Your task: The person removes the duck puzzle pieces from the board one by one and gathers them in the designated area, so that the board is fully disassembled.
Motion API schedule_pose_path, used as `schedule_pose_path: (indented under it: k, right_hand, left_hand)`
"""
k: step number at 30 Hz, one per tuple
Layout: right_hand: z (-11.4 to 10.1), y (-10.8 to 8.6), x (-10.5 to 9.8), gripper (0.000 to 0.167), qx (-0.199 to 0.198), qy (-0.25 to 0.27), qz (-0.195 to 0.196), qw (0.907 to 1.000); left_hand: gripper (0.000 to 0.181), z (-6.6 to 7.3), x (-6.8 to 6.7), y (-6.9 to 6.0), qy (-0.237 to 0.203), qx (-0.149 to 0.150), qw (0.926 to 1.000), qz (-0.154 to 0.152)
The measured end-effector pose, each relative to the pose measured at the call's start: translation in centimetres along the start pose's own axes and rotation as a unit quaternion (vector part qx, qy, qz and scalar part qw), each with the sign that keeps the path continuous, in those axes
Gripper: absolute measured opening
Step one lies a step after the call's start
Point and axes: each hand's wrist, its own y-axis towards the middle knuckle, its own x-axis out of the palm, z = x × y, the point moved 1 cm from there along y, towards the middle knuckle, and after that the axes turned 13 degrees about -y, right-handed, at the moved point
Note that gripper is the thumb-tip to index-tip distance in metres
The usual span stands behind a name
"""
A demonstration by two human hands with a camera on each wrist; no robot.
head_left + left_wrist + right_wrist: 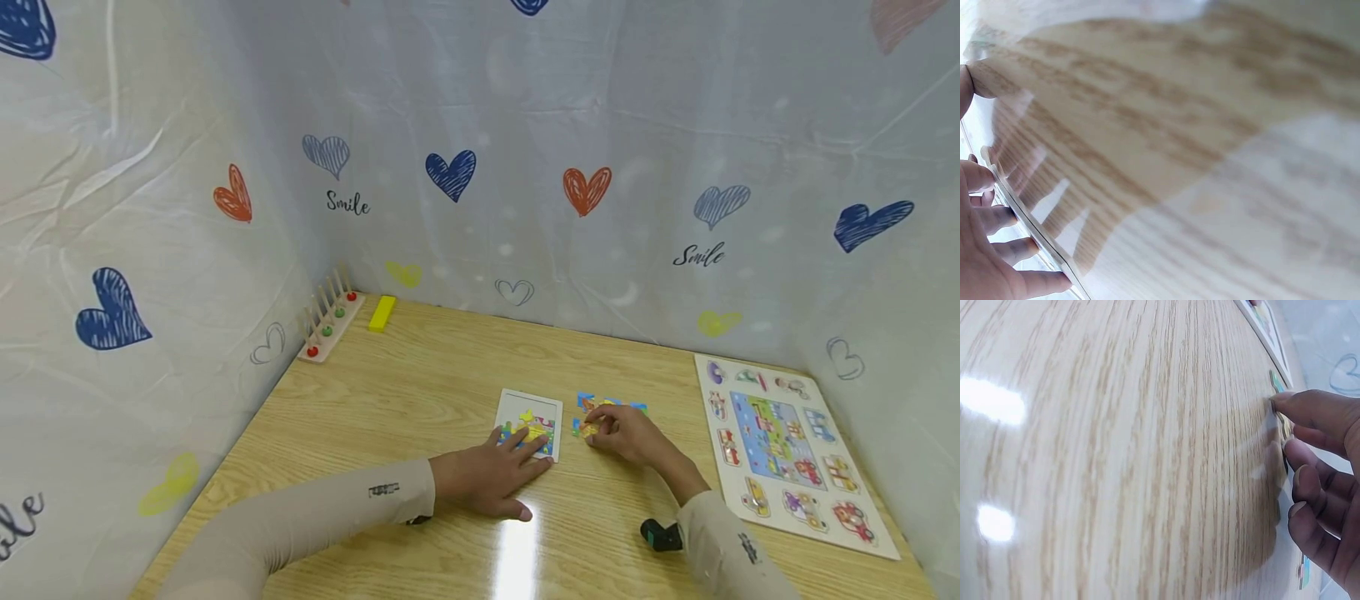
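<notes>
A small white puzzle tray lies on the table, with colourful pieces filling its lower part. My left hand rests with spread fingers across the tray's lower left; in the left wrist view the fingertips of the left hand touch the tray's edge. Right of the tray, my right hand pinches a small orange-yellow puzzle piece between thumb and fingers, low over the table. Loose pieces lie just beyond it. The right wrist view shows the right hand partly covering the piece.
A large picture board lies at the right. At the far left corner stand a pegged rack with red and green beads and a yellow block. A black object is beside the right sleeve. Printed curtains surround the table.
</notes>
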Motion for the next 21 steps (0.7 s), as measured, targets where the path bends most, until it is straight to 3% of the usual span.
schedule_pose_path:
  k: [21]
  right_hand:
    - [-1.1,0.8,-0.7,0.031,-0.026,-0.011,0.025,0.9993]
  left_hand:
    - [0.081,0.0,0.0,0.0,0.001,-0.001,1.0000,0.002]
